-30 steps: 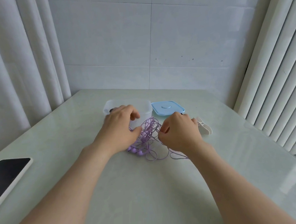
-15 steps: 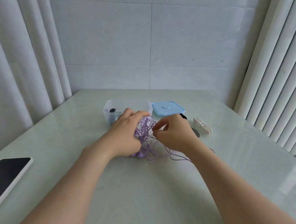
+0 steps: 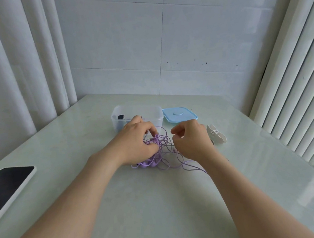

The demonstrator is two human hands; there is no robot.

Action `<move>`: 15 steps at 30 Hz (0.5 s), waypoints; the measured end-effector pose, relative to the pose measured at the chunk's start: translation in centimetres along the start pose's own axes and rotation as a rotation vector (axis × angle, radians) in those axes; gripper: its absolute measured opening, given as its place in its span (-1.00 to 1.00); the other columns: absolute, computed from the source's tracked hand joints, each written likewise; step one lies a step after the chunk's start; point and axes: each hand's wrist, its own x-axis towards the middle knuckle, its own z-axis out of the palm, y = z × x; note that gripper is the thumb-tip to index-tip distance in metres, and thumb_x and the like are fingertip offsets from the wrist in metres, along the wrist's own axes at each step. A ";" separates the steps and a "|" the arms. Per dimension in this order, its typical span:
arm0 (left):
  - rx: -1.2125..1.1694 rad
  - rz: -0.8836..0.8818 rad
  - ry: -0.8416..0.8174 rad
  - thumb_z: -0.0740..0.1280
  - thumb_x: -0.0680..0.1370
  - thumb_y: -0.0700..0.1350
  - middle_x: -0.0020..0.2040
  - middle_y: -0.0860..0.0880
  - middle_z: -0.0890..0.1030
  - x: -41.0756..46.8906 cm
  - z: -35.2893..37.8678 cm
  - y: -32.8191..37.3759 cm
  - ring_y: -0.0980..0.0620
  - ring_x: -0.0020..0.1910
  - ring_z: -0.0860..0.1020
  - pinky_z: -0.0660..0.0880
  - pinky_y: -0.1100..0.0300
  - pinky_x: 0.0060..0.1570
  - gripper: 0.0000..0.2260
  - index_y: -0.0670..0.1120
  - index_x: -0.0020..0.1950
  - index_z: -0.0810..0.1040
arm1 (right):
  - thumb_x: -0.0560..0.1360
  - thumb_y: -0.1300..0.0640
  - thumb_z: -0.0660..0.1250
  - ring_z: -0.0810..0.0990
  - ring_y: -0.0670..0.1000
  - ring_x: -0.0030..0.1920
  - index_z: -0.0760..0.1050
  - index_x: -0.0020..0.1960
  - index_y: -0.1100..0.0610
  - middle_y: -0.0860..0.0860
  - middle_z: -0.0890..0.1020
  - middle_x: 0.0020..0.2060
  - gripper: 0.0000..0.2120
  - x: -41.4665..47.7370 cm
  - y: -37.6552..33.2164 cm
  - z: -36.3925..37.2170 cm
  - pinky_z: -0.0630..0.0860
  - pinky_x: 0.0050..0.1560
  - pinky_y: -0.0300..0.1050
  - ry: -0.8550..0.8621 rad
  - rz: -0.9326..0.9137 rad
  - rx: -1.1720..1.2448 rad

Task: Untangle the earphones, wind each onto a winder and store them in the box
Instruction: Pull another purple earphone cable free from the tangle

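In the head view, the purple earphones [image 3: 161, 149] lay in a tangled heap on the pale table [image 3: 161, 205], just in front of the clear box [image 3: 151, 112]. The left hand [image 3: 135, 143] gripped the heap, fingers curled into the cords. The right hand [image 3: 192, 141], fingers bent, pinched one strand drawn out sideways. A blue lid [image 3: 179, 114] sat beside the box, a white winder [image 3: 217, 134] near the right hand, and a phone [image 3: 6, 185] well apart at left.
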 end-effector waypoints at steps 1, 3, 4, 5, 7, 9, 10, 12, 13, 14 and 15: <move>-0.001 0.005 0.002 0.42 0.50 -0.03 0.12 0.08 0.40 0.0 0.0 0.0 0.11 0.06 0.43 0.38 0.18 0.08 -0.78 0.14 0.13 0.58 | 0.56 0.22 0.27 0.56 0.12 0.25 0.68 0.20 0.09 0.04 0.72 0.05 -0.71 0.1 0.0 0.2 0.48 0.11 -0.11 -0.013 -0.025 -0.045; -0.006 0.013 0.005 0.42 0.49 -0.06 0.11 0.06 0.41 0.0 0.0 0.0 0.09 0.08 0.42 0.36 0.20 0.08 -0.78 0.12 0.13 0.58 | 0.62 0.18 0.26 0.53 0.14 0.30 0.63 0.31 0.08 0.04 0.70 0.16 -0.69 0.3 0.2 0.6 0.48 0.26 -0.03 -0.078 -0.045 -0.108; -0.007 0.017 0.005 0.42 0.49 -0.07 0.11 0.06 0.41 0.0 -0.1 0.0 0.08 0.08 0.43 0.36 0.20 0.08 -0.78 0.12 0.12 0.58 | 0.64 0.16 0.25 0.53 0.15 0.32 0.61 0.34 0.07 0.05 0.69 0.18 -0.69 0.5 0.3 0.8 0.47 0.33 0.06 -0.112 -0.043 -0.129; -0.007 0.021 0.004 0.42 0.49 -0.07 0.11 0.05 0.41 0.0 -0.1 0.0 0.07 0.08 0.43 0.38 0.19 0.08 -0.79 0.11 0.11 0.58 | 0.65 0.14 0.24 0.53 0.16 0.33 0.58 0.36 0.04 0.05 0.68 0.21 -0.68 0.6 0.4 1.0 0.45 0.36 0.13 -0.145 -0.038 -0.153; -0.007 0.032 -0.011 0.43 0.49 -0.06 0.11 0.06 0.41 0.0 -0.2 0.0 0.07 0.08 0.44 0.41 0.16 0.11 -0.83 0.11 0.07 0.58 | 0.66 0.12 0.22 0.52 0.17 0.34 0.55 0.39 0.00 0.05 0.65 0.25 -0.67 0.6 0.4 1.2 0.43 0.38 0.18 -0.204 -0.046 -0.224; -0.006 0.037 -0.038 0.40 0.48 -0.01 0.10 0.08 0.40 0.0 -0.3 0.0 0.07 0.10 0.43 0.39 0.15 0.11 -0.87 0.12 0.01 0.58 | 0.64 0.10 0.24 0.53 0.18 0.31 0.58 0.35 -0.07 0.06 0.63 0.22 -0.68 0.6 0.5 1.3 0.45 0.35 0.18 -0.246 -0.062 -0.285; -0.019 0.032 -0.054 0.37 0.46 0.05 0.10 0.08 0.40 0.0 -0.4 0.0 0.08 0.10 0.42 0.38 0.14 0.10 -0.88 0.12 -0.02 0.58 | 0.63 0.09 0.26 0.54 0.17 0.28 0.61 0.30 -0.09 0.05 0.64 0.18 -0.70 0.5 0.6 1.3 0.47 0.32 0.16 -0.248 -0.071 -0.286; -0.102 0.016 -0.073 0.26 0.41 0.17 0.12 0.11 0.41 0.0 -0.5 0.0 0.12 0.13 0.44 0.39 0.12 0.13 -0.75 0.08 -0.07 0.62 | 0.60 0.08 0.32 0.59 0.13 0.17 0.67 0.16 -0.07 0.02 0.68 0.05 -0.79 0.5 0.7 1.1 0.53 0.23 0.10 -0.215 -0.093 -0.244; -0.142 0.018 -0.072 0.24 0.41 0.25 0.15 0.13 0.42 0.0 -0.5 0.1 0.16 0.15 0.46 0.40 0.11 0.17 -0.67 0.05 -0.10 0.64 | 0.59 0.09 0.34 0.61 0.10 0.09 0.70 0.08 -0.04 0.00 0.70 -0.04 -0.83 0.5 0.7 0.9 0.56 0.14 0.03 -0.188 -0.105 -0.208; -0.162 0.025 -0.058 0.23 0.42 0.34 0.18 0.15 0.43 0.0 -0.4 0.2 0.19 0.19 0.47 0.41 0.12 0.20 -0.58 0.03 -0.14 0.64 | 0.58 0.09 0.36 0.62 0.06 -0.02 0.70 -0.03 0.00 -0.02 0.71 -0.14 -0.86 0.5 0.8 0.7 0.55 0.01 -0.07 -0.161 -0.116 -0.168; -0.157 0.036 -0.030 0.25 0.42 0.43 0.20 0.14 0.47 0.0 -0.3 0.3 0.21 0.23 0.48 0.42 0.13 0.22 -0.51 0.01 -0.18 0.62 | 0.58 0.11 0.37 0.59 0.01 -0.15 0.68 -0.15 0.04 -0.03 0.69 -0.25 -0.83 0.4 0.8 0.4 0.49 -0.15 -0.16 -0.138 -0.120 -0.133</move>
